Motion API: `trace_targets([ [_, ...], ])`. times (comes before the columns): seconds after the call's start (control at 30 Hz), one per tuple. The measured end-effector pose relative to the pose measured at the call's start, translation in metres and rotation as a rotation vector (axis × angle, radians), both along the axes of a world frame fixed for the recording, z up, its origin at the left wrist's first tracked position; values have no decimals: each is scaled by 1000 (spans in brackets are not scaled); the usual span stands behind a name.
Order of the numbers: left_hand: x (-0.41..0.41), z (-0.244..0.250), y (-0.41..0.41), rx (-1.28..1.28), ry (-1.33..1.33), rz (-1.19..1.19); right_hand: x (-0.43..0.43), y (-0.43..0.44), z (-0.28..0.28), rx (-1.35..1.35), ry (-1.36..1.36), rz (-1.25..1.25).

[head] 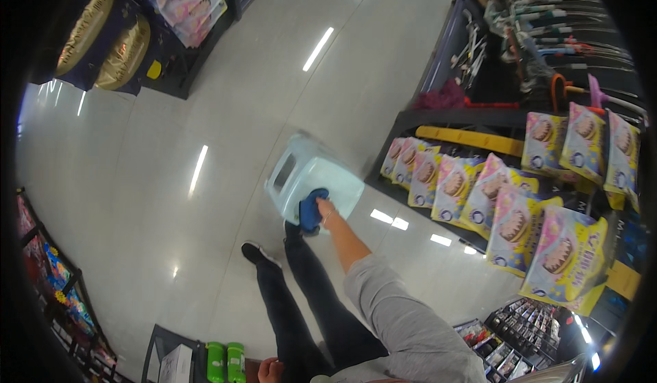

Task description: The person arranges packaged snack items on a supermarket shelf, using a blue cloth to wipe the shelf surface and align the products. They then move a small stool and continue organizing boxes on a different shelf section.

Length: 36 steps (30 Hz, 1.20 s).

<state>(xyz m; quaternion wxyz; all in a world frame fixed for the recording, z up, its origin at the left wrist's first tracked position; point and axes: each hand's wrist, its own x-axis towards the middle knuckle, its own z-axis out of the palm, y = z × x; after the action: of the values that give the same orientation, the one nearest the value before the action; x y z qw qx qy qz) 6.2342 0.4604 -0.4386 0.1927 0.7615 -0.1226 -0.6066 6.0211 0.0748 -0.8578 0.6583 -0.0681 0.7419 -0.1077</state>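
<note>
My right hand (325,210), with a thin bracelet at the wrist, grips a dark blue cloth (309,209). The cloth lies against a pale blue plastic stool (336,175) with an oblong cut-out in its side. That stool is on the tiled floor just beyond my feet, its far edge slightly blurred. Low in the picture, by my thigh, my left hand (270,370) is only partly in view with its fingers curled. Whether it holds anything cannot be seen.
To the right, a low dark shelf (394,180) bears several pink-and-yellow printed bags (454,183). Hanging umbrellas (554,29) are behind it. Large dark and gold bags (123,54) stand upper left. Two green canisters (226,362) and a white box (176,363) are lower left.
</note>
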Motion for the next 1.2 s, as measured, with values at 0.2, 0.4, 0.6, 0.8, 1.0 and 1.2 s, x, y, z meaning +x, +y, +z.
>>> trace_targets([
  [0.2, -4, -5, 10, -205, -154, -215, 31, -25, 30, 24, 26, -20],
  [0.4, 9, 14, -31, 117, 133, 201, 16, -25, 38, 35, 20, -10],
  [0.6, 23, 14, -29, 156, 143, 295, 18, -18, 42, 24, 56, 60],
  [0.8, 50, 35, -37, 164, 96, 96, 22, 1, 44, -66, 122, -148],
  [1.0, 80, 11, 16, 216, 210, 36, 28, 58, 138, -153, -27, -203],
  [1.2, 121, 14, -2, -17, 102, -319, -4, 158, 298, -325, 119, 284],
])
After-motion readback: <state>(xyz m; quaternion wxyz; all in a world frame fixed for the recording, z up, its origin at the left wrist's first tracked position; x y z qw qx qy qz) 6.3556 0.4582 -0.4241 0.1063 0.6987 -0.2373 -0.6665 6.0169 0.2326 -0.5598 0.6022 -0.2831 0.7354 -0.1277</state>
